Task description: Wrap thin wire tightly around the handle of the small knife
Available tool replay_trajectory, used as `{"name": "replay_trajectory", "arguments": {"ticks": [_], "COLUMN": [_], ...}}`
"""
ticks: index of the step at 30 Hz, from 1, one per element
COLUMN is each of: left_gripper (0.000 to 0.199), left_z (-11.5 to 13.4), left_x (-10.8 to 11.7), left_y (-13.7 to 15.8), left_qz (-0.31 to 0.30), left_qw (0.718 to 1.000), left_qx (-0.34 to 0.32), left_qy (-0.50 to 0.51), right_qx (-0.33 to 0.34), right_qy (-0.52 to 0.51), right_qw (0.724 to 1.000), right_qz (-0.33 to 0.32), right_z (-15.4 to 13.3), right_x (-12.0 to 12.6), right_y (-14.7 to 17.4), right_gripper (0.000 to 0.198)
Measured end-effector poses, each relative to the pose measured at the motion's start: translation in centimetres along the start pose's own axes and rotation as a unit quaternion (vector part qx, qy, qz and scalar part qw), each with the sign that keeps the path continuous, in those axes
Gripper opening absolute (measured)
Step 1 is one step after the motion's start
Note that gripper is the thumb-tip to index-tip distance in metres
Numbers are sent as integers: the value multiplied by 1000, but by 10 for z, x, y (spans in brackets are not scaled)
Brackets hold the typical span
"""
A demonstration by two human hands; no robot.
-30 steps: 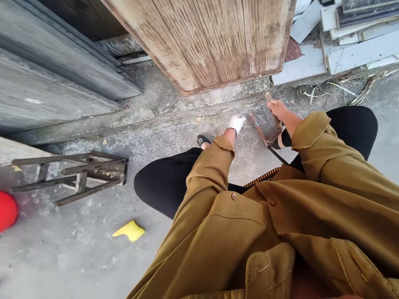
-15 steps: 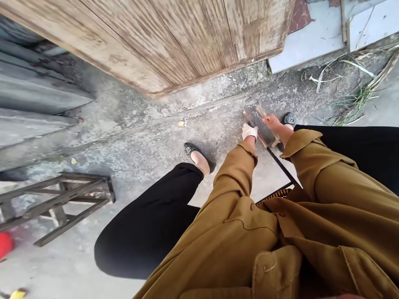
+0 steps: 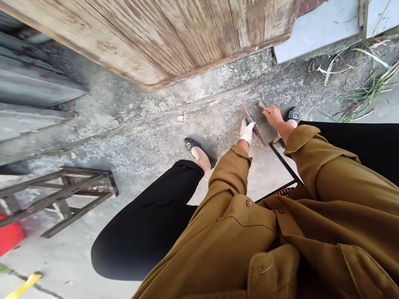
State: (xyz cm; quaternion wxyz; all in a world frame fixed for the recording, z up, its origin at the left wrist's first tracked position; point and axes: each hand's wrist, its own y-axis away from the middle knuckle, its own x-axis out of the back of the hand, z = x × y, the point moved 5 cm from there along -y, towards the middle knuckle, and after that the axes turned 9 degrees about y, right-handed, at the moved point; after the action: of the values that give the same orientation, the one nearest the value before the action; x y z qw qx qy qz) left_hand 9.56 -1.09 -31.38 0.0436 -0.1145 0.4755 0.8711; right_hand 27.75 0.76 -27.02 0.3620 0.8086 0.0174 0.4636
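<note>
My left hand (image 3: 247, 131), in a white glove, is closed around a reddish-brown stick (image 3: 258, 137) that slants down toward the right, low above the concrete. Beside it, my bare right hand (image 3: 274, 115) is wrapped around a light wooden piece (image 3: 261, 105). Only the ends of that piece show past the fingers, so its full shape is hidden. The two held pieces are apart. Below the hands, between my legs, runs a thin black bar (image 3: 285, 164), partly covered by my right sleeve.
A worn wooden panel (image 3: 193, 37) spans the top. White boards (image 3: 321, 31) and green-and-dry stalks (image 3: 368, 97) lie at the upper right. On the left are a dark wooden bench frame (image 3: 77, 182), a red object (image 3: 11, 236) and grey slabs (image 3: 34, 79). My black shoes (image 3: 191, 144) flank the work.
My left hand has shifted slightly left, away from the right hand, and the reddish stick now stands apart from the black bar. The whole view has shifted a little.
</note>
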Motion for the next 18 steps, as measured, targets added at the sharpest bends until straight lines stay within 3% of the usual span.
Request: {"name": "replay_trajectory", "arguments": {"ticks": [3, 8, 12, 18], "left_gripper": [36, 31, 29, 17], "left_z": [4, 20, 36, 52], "left_x": [12, 26, 31, 44], "left_y": [5, 8, 14, 24], "left_qz": [-49, -57, -70, -48], "left_qw": [995, 983, 966, 964], "left_qx": [1, 43, 68, 25], "left_qy": [91, 170, 240, 259], "right_qx": [7, 37, 10, 5], "right_qy": [-34, -50, -152, -275], "right_qw": [999, 997, 987, 961], "right_qz": [-30, -55, -44, -2], "right_z": [-11, -32, -42, -42], "right_x": [0, 3, 14, 40], "right_y": [-4, 1, 1, -10], "right_gripper": [30, 22, 22, 19]}}
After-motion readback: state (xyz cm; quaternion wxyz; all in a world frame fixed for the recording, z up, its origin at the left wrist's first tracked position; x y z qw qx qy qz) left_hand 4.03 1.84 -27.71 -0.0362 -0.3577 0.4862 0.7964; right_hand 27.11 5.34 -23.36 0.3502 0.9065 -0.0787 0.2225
